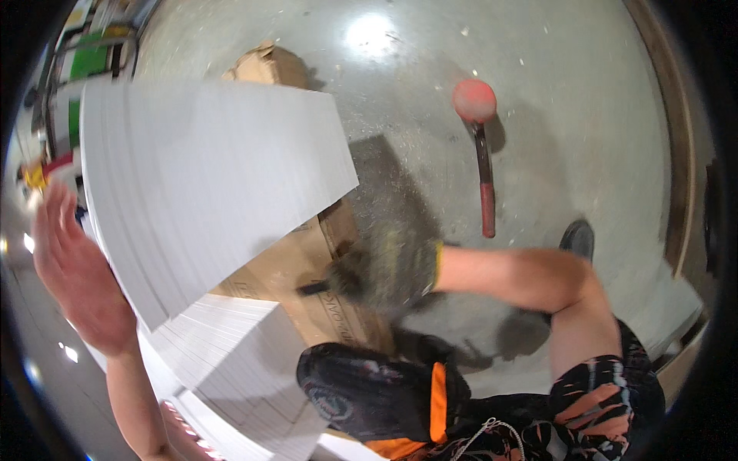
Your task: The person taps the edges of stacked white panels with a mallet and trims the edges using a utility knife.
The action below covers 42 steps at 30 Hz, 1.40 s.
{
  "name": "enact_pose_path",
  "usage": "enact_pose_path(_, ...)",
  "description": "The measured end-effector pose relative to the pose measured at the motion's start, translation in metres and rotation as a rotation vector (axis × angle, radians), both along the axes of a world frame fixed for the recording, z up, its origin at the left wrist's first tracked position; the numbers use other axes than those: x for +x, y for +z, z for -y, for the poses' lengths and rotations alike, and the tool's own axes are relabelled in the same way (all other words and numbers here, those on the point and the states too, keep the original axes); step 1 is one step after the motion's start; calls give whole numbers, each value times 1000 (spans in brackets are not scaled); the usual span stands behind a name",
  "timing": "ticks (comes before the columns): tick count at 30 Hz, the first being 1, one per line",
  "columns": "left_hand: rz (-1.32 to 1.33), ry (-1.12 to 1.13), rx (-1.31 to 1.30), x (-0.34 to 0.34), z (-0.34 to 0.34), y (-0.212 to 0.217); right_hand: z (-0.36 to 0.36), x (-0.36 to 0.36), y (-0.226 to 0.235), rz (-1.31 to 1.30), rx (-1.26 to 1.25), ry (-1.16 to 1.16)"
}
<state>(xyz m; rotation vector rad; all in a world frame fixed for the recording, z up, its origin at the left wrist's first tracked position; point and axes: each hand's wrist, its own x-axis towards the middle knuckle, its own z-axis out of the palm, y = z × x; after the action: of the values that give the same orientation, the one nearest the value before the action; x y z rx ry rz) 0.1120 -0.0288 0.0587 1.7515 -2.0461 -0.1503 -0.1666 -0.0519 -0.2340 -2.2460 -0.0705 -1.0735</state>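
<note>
A thick stack of white boards [215, 161] stands tilted in front of me, its layered edges showing. Bare and with fingers stretched out, my left hand [81, 269] is at the stack's left edge; whether the palm presses on it is hard to tell. My right hand [388, 269], in a dark knitted glove, is smeared by motion over a brown cardboard piece [280, 265]. Its fingers are closed on a short black tool [312, 288] whose tip sticks out to the left; its exact kind is hidden. Below lies a second group of white boards [238, 346].
A mallet with a round red head [475, 101] and dark handle lies on the grey floor, right of the boards. Crumpled cardboard [270, 66] sits behind the stack. A black pouch with orange trim [369, 388] hangs at my waist. A long brown beam [676, 138] runs along the right.
</note>
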Motion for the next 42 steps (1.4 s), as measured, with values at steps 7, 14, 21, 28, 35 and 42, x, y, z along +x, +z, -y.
enact_pose_path(7, 24, 190, -225, 8, 23, -24, 124, -19, 42, -603, -439, 300)
enact_pose_path(14, -270, 302, -268, -37, 15, -26, 127, 14, 46, -523, -755, 144)
enact_pose_path(21, -437, 363, -213, -4, 21, -24, 191, 28, 138, -225, -715, 78)
enact_pose_path(28, -383, 403, -324, -3, 34, -34, 124, 3, 61, -520, -878, 261)
enact_pose_path(35, -364, 495, -270, -12, 18, -26, 157, 25, 204, -15, -1358, -261)
enact_pose_path(42, -229, 483, -237, 5, 19, -31, 127, 17, 115, -664, -966, 124)
